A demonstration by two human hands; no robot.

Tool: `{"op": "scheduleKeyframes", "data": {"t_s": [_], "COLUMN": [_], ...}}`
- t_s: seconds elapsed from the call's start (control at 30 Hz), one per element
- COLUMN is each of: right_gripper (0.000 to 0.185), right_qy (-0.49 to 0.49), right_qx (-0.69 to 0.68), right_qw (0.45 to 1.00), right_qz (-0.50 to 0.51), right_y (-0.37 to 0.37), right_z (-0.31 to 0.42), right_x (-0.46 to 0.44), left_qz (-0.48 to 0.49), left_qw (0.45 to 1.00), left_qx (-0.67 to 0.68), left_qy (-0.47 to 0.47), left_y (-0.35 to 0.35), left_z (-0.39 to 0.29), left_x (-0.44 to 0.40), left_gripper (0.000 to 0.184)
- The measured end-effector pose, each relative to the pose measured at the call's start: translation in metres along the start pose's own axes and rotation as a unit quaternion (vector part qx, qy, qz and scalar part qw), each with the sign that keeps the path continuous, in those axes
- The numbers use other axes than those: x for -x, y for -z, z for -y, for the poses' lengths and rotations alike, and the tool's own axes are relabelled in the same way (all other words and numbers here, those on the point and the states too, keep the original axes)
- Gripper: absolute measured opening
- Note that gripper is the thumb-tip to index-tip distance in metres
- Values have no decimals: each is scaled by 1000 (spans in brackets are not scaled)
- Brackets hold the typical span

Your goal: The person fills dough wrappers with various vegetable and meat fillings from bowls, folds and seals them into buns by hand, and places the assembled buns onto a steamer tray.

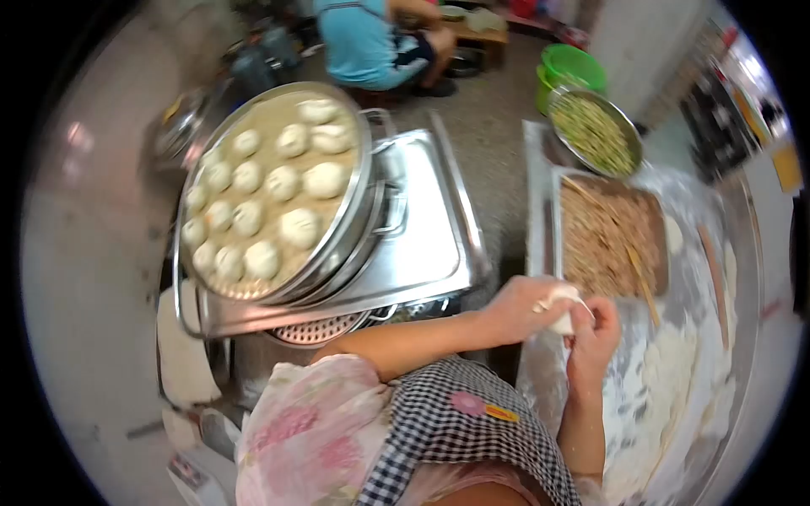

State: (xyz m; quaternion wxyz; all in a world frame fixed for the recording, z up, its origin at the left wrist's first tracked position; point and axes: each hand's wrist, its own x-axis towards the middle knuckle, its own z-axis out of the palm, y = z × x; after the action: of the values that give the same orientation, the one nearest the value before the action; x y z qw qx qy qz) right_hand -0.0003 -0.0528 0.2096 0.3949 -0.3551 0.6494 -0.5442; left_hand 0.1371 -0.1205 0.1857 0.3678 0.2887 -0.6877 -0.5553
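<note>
A white piece of dough (560, 309) is held between both hands over the near left edge of the floured table. My left hand (516, 312) wraps round it from the left. The fingers of my right hand (594, 327) pinch its edge from the right. Just beyond the hands lies a rectangular tray of brown filling (603, 244), with thin wooden sticks in it. At the left, a round steamer (364, 190) holds several white buns (283, 183) on a pale cloth.
The steamer stands on a metal tray (434, 194). A bowl of chopped greens (595, 131) and a green bucket (575, 66) are beyond the filling. A rolling pin (714, 287) lies on the floured table (629, 422). A seated person (359, 42) is at the top.
</note>
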Motion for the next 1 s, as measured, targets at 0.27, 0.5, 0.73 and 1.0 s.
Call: {"op": "scheduleKeyframes", "data": {"t_s": [0.27,0.5,0.73,1.0], "right_gripper": [41,38,34,31], "right_qy": [174,-105,-165,-25], "right_qx": [32,-59,-107,-92], "right_qw": [978,928,881,917], "right_qz": [111,354,430,387], "right_y": [-28,-72,-130,-297], "right_z": [-16,-51,-21,49], "right_x": [15,41,41,-7], "left_qz": [-55,-33,-40,-178], "left_qw": [993,942,967,969], "left_qx": [28,161,41,-160], "left_qy": [100,293,248,57], "left_y": [24,55,114,270], "left_z": [-8,0,-12,-32], "left_x": [45,109,125,90], "left_gripper": [31,37,39,37]}}
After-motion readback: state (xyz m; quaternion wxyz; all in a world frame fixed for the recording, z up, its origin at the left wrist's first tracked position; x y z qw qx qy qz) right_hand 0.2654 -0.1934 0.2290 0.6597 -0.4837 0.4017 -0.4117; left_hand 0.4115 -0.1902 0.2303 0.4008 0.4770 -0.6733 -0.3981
